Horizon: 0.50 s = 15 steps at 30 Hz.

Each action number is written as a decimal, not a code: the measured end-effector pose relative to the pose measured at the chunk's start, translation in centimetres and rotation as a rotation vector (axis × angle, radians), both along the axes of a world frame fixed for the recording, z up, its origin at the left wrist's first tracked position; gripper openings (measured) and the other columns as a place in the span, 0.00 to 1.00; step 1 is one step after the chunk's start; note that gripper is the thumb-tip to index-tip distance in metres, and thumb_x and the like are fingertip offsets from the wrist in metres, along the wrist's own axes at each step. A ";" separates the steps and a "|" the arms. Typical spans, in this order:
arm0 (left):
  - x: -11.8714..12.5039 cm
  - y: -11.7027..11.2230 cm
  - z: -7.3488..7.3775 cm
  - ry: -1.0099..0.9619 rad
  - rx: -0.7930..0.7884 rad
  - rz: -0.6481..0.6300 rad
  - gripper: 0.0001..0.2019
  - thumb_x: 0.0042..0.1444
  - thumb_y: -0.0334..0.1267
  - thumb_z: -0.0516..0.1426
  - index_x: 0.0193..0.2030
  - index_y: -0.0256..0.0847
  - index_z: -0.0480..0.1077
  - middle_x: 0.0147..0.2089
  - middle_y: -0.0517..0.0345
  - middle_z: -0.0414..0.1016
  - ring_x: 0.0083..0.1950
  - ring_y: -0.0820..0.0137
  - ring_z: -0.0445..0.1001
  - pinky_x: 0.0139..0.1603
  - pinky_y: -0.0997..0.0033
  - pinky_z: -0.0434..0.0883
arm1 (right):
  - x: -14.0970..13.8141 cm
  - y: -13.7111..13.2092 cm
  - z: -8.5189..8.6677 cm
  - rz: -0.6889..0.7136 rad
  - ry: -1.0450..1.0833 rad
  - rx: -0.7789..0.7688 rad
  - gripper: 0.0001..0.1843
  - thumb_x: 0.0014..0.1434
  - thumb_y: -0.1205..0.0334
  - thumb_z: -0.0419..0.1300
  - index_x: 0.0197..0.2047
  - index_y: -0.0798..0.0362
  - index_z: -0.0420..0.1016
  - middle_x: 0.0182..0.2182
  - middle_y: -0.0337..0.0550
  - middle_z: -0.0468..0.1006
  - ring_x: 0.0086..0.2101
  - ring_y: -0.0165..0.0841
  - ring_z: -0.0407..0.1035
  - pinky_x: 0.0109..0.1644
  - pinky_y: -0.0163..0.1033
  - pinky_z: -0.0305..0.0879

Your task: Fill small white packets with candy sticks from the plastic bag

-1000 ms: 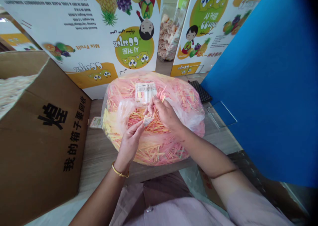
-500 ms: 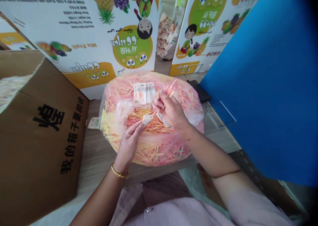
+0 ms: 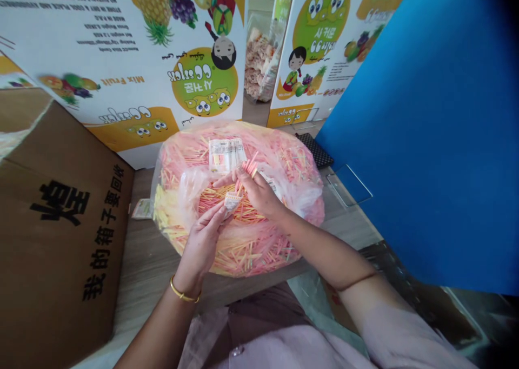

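A big clear plastic bag [image 3: 279, 239] full of thin pink, yellow and orange sticks lies on the wooden table in front of me. My left hand [image 3: 203, 236] pinches a small printed packet [image 3: 232, 201] by its lower edge, over the bag's open middle. My right hand [image 3: 257, 188] is closed on a small bunch of pink sticks [image 3: 251, 166], with its fingertips right by the packet's top. A stack of printed packets [image 3: 225, 155] rests on the bag just beyond both hands.
A brown cardboard box [image 3: 52, 234] with black characters stands at the left. White fruit-print cartons [image 3: 121, 60] line the back. A blue panel [image 3: 425, 131] fills the right. One loose packet [image 3: 141, 209] lies on the table left of the bag. A black mat [image 3: 318, 150] lies behind it.
My right hand rose toward the far right with the sticks, then came back down to the packet in my left hand. The camera has shifted a little to the right.
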<state>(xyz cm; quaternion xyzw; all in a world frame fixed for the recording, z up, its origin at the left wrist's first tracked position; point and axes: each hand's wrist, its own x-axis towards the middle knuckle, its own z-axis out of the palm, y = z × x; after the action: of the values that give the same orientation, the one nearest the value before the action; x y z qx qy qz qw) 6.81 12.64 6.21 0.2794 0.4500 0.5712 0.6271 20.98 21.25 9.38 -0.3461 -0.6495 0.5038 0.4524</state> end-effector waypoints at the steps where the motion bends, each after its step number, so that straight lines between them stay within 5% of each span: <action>1: 0.1 0.1 0.0 -0.003 -0.003 0.000 0.21 0.52 0.47 0.70 0.51 0.41 0.82 0.58 0.47 0.82 0.65 0.53 0.75 0.66 0.53 0.71 | 0.0 -0.1 0.0 -0.012 -0.042 -0.005 0.25 0.71 0.35 0.45 0.37 0.47 0.66 0.34 0.41 0.75 0.42 0.36 0.72 0.51 0.43 0.69; 6: 0.2 0.5 0.1 -0.049 -0.038 0.005 0.20 0.52 0.46 0.70 0.50 0.40 0.81 0.59 0.47 0.81 0.67 0.53 0.73 0.67 0.53 0.71 | 0.0 -0.1 0.0 -0.002 -0.056 -0.010 0.24 0.71 0.36 0.47 0.39 0.47 0.68 0.33 0.41 0.75 0.41 0.35 0.72 0.51 0.43 0.69; 11: 0.2 0.7 0.1 -0.048 -0.052 0.023 0.21 0.51 0.46 0.70 0.50 0.40 0.81 0.59 0.46 0.81 0.66 0.53 0.74 0.67 0.53 0.70 | 0.5 1.1 0.6 -0.014 0.191 -0.007 0.24 0.70 0.35 0.48 0.36 0.47 0.63 0.24 0.32 0.63 0.26 0.29 0.64 0.40 0.38 0.68; 15: 0.1 0.6 0.0 -0.015 -0.011 0.047 0.20 0.52 0.47 0.70 0.49 0.41 0.81 0.58 0.47 0.81 0.65 0.54 0.75 0.68 0.52 0.69 | 2.0 1.0 2.1 -0.012 -0.073 0.036 0.21 0.71 0.39 0.50 0.39 0.47 0.67 0.24 0.32 0.63 0.25 0.30 0.61 0.36 0.38 0.64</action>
<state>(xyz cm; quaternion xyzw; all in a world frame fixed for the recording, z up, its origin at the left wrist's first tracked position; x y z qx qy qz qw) 6.94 13.23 6.19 0.2611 0.4550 0.5851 0.6184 22.98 22.23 11.51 -0.3600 -0.6723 0.4764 0.4376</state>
